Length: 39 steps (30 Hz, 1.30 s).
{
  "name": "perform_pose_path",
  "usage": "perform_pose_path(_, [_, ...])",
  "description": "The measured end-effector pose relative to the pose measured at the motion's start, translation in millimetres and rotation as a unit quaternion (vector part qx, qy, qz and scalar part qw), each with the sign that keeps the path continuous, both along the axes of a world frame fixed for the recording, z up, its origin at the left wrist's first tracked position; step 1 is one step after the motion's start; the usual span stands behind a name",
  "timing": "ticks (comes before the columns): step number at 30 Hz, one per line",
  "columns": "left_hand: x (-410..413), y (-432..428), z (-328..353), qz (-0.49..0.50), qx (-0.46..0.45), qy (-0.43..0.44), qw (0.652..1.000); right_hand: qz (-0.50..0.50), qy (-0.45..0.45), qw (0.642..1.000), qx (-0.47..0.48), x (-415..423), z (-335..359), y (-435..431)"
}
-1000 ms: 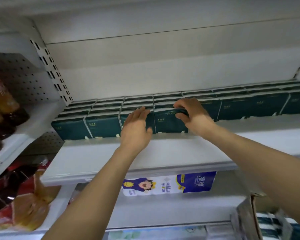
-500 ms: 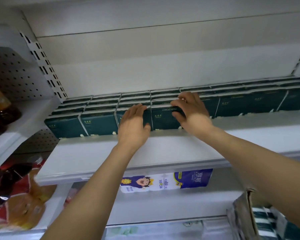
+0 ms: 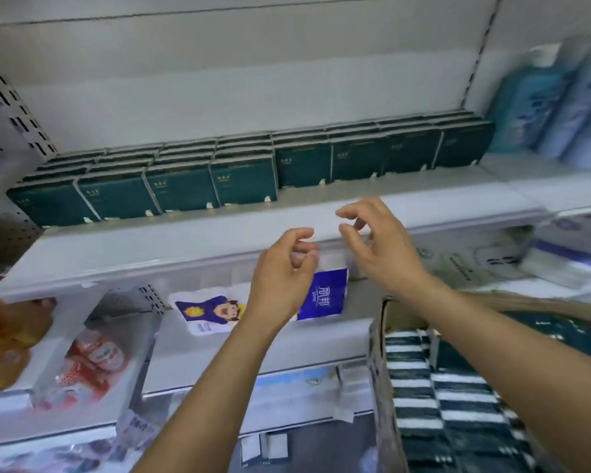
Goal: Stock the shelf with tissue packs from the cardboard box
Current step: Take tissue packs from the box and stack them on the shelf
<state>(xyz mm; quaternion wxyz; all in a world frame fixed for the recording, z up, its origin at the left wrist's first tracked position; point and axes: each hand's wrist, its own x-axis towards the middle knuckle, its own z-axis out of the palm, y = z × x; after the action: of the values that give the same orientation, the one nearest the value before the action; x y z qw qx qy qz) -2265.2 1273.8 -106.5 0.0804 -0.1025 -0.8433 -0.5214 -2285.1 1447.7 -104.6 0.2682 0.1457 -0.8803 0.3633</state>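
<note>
At 4 o'clock, nearest the camera, the cardboard box (image 3: 377,353) stands open. The tissue packs (image 3: 458,404) inside sit on edge, their striped tops running roughly 9 to 3 o'clock. Above it both hands are empty, fingers loosely curled. The right hand (image 3: 379,247) hangs near the box's far corner and the left hand (image 3: 284,278) is just beside it toward 9 o'clock, so the right looks better placed to reach down toward 5 o'clock. Behind the left hand, a blue pack (image 3: 326,295) shows two white Chinese characters beside a cartoon figure. Farther off, from 10 to 1 o'clock, the shelf (image 3: 185,247) carries dark green shelved packs (image 3: 181,189), their gold lettering too small to read.
</note>
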Motion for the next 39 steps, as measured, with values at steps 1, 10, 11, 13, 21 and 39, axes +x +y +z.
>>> perform_pose_path(1, [9.4,11.7,-8.0,-0.007,0.004,-0.02,1.0,0.001,-0.006,1.0,0.006,11.8,-4.0,12.0])
perform_pose_path(10, [121.1,96.5,-91.9,-0.072,-0.112,-0.194,0.972,0.043,-0.182,0.978,0.095,120.9,-66.6,113.1])
perform_pose_path(11, [131.6,102.8,-101.9,-0.082,-0.132,-0.196,0.968,0.047,-0.217,0.969,0.112,135.0,-76.4,123.7])
perform_pose_path(13, [150.3,113.7,-115.9,-0.093,-0.174,-0.194,0.961,0.046,-0.281,0.949,0.136,162.2,-94.6,144.0])
perform_pose_path(21, [184.0,133.6,-144.8,-0.059,-0.227,-0.183,0.955,0.078,-0.474,0.843,0.243,222.5,-135.1,198.2])
perform_pose_path(39, [193.3,135.4,-135.4,-0.067,-0.228,-0.166,0.957,0.044,-0.512,0.854,-0.081,232.3,-149.2,226.0])
